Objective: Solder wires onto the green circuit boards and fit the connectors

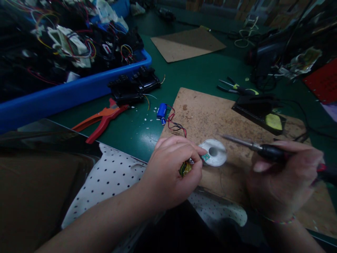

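Note:
My left hand [177, 168] is closed in a pinch on a small green circuit board [206, 157], whose tip shows past the fingers. Something yellow and dark green [185, 169], partly hidden, is tucked in the same hand. Just behind the board lies a pale solder spool [219, 156] on the wooden board [200, 109]. In my right hand [285, 175], slightly blurred, is a soldering iron [268, 151], its tip pointing left above the spool's far edge. A blue cylindrical cell [162, 110], with a smaller blue cylinder and red and black wires, sits beyond my left hand.
Red-handled cutters [104, 119] lie at left, near black plastic housings [134, 86]. A blue bin [105, 79] full of wired parts fills the back left. A soldering stand [259, 112] with a yellow sponge and small pliers [238, 88] are at right; cardboard [186, 44] lies behind.

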`<move>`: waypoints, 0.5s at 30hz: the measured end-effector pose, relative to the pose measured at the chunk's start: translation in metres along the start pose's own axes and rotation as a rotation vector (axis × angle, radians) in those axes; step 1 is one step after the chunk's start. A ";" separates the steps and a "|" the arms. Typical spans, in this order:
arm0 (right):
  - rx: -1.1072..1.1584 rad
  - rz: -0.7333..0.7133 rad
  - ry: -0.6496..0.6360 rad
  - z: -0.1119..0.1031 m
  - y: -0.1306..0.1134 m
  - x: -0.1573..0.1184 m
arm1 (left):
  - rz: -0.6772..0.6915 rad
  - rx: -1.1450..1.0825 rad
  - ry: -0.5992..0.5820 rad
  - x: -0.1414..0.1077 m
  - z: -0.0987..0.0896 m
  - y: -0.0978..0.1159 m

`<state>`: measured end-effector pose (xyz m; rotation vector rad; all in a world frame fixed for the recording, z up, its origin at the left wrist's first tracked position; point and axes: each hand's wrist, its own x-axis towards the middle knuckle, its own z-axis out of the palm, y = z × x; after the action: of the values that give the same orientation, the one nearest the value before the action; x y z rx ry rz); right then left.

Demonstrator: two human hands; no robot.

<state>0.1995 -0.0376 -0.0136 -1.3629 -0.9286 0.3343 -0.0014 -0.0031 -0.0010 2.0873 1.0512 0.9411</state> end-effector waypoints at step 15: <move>-0.045 -0.063 -0.584 0.010 0.003 -0.006 | 0.011 -0.012 -0.003 -0.001 -0.001 -0.001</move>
<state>0.1894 -0.0339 -0.0194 -1.2935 -1.4622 0.6877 -0.0029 -0.0035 -0.0012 2.0863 1.0313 0.9470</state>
